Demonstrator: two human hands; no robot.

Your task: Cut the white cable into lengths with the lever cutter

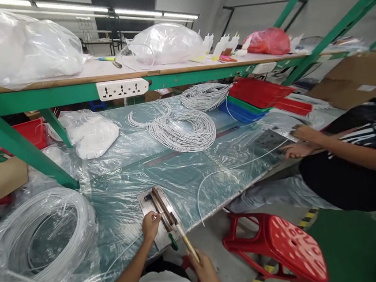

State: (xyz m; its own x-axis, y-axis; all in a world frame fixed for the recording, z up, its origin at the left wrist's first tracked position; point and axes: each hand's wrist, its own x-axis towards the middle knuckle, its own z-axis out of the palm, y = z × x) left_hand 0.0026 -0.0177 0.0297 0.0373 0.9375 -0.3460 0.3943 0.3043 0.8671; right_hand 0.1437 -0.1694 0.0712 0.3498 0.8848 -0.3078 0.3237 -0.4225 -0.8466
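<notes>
A flat metal fixture plate [145, 199] with a brown bar-shaped clamp [161, 205] and a dark spring lies at the table's front edge. My left hand [151, 225] is pinched at the clamp's left side, on a thin white cable [119, 256] that runs up from the lower left. A tool with a long tan handle [189, 246] reaches from the clamp's near end down to my right hand [205, 270], whose fingers wrap around it. Just left of that handle is a small green grip [173, 241]. The cable's end between my fingers is too small to make out.
A large white cable coil [82, 217] lies at left, cable bundles [187, 132] at the back. A co-worker's hands [299, 141] hold another cable [243, 164] at right. A red stool [284, 247], stacked trays [256, 94] and a green shelf post [29, 152] stand around.
</notes>
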